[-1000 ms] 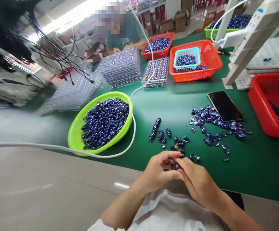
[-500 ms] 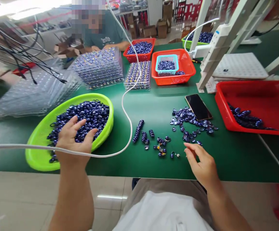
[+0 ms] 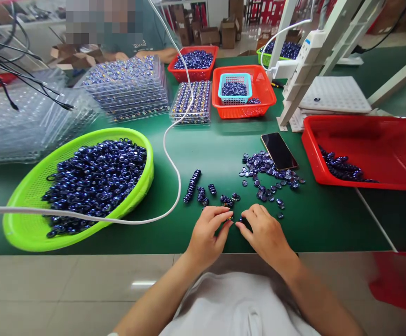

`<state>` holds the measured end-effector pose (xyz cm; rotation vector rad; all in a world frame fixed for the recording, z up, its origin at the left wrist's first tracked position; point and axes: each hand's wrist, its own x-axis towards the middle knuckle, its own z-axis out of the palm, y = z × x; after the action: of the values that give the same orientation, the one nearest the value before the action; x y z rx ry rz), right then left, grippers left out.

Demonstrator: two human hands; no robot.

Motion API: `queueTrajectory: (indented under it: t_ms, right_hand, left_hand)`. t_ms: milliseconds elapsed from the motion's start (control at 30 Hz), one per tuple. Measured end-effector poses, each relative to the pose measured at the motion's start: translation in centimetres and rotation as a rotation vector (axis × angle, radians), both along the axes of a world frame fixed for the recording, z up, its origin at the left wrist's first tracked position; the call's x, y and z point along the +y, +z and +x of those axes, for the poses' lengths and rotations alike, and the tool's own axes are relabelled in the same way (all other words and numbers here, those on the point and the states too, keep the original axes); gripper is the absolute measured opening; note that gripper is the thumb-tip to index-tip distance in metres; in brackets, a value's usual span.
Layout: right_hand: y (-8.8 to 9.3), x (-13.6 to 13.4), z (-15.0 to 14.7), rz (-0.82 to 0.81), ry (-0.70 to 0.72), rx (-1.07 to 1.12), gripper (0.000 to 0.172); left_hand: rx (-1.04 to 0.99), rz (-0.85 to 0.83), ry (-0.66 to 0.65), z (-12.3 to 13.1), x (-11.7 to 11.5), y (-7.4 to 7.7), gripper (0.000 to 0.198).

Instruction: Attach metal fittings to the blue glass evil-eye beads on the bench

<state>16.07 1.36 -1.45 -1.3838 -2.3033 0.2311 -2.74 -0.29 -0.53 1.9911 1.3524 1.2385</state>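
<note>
My left hand (image 3: 208, 235) is low over the green table, thumb and fingertips pinched on a small piece with a yellow glint (image 3: 230, 218). Facing it closely, my right hand (image 3: 266, 233) is closed, fingers curled toward the thumb around a small dark blue piece (image 3: 241, 219), mostly hidden. Just beyond the fingertips lie a little cluster of shiny blue pieces (image 3: 227, 200) and short stacked rows of blue rings, the longest row (image 3: 192, 185) at the left. Loose blue discs (image 3: 263, 163) are scattered past my right hand, partly beside a phone (image 3: 280, 150).
A green basket (image 3: 148, 163) full of blue looped pieces stands left, a white cable (image 3: 174, 163) running across it. Red trays (image 3: 364, 184) hold blue pieces. Filled clear trays (image 3: 129, 93) are stacked at the back, where a person (image 3: 146, 32) sits. A white post (image 3: 304, 70) rises at right.
My left hand has left the green basket and moved right to the table's middle, closing its fingers. My right hand has shifted left to meet it. The view has shifted slightly.
</note>
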Motion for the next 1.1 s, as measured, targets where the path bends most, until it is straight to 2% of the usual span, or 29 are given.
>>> queueTrajectory:
  t_ms: [100, 200, 267, 367, 467, 600, 733, 933, 1033, 1100]
  right_hand:
    - [-0.5, 0.2, 0.1, 0.023, -0.015, 0.046, 0.008]
    - [-0.3, 0.0, 0.6, -0.050, -0.071, 0.255, 0.007]
    - [0.0, -0.3, 0.8, -0.194, -0.125, 0.485, 0.007]
    - [0.5, -0.9, 1.0, -0.512, -0.145, 0.875, 0.011]
    - [0.8, -1.1, 0.9, -0.771, -0.066, 1.206, 0.015]
    - [1.0, -1.0, 1.0, -0.965, 0.051, 1.472, 0.017]
    - [1.1, -1.1, 1.1, -1.059, 0.092, 1.604, 0.017]
    - [0.5, -1.4, 1.0, -1.111, 0.116, 1.635, 0.009]
    - [0.5, -1.4, 1.5, -1.015, 0.184, 1.538, 0.015]
    - [0.9, -1.5, 1.9, -0.832, 0.220, 1.353, 0.027]
  left_hand:
    - [-0.042, -0.026, -0.001, -0.1, -0.2, 0.2, 0.029]
    - [-0.084, -0.082, 0.002, -0.3, -0.4, 0.5, 0.026]
    - [-0.139, -0.171, -0.005, -0.1, -0.5, 0.7, 0.025]
    - [-0.319, -0.408, -0.074, 0.4, -0.6, 0.9, 0.027]
    - [-0.585, -0.653, -0.199, 0.9, -0.4, 1.2, 0.034]
    - [-0.839, -0.813, -0.315, 1.3, 0.1, 1.3, 0.035]
    - [-0.955, -0.891, -0.373, 1.5, 0.4, 1.0, 0.035]
    - [-0.953, -0.893, -0.336, 1.8, 0.0, 1.4, 0.022]
    - [-0.921, -0.877, -0.310, 1.6, 0.1, 1.8, 0.022]
    - [-0.881, -0.860, -0.288, 1.4, 0.2, 1.9, 0.022]
